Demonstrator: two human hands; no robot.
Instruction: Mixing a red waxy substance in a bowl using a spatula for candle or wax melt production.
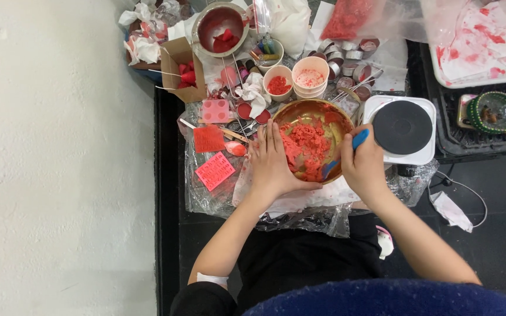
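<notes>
Head view is showing me a metal bowl [317, 112] sitting at the middle of a plastic-covered work surface [206, 196], and I am taking that bowl as my landmark. My left hand [272, 161] is lying flat and spread wide against the bowl's left rim, fingers pointing away from me and touching the edge. My right hand [365, 167] is gripping a blue-handled spatula [346, 153] at the bowl's right rim, with the blade dipping into the red crumbly wax [303, 149] that is filling the near half of the bowl. Just right of the bowl a white hot plate [402, 129] is sitting with its dark round top bare. Beyond the bowl two small cups [294, 82] are standing side by side. Left of the bowl a pink mould [214, 171] is lying flat.
</notes>
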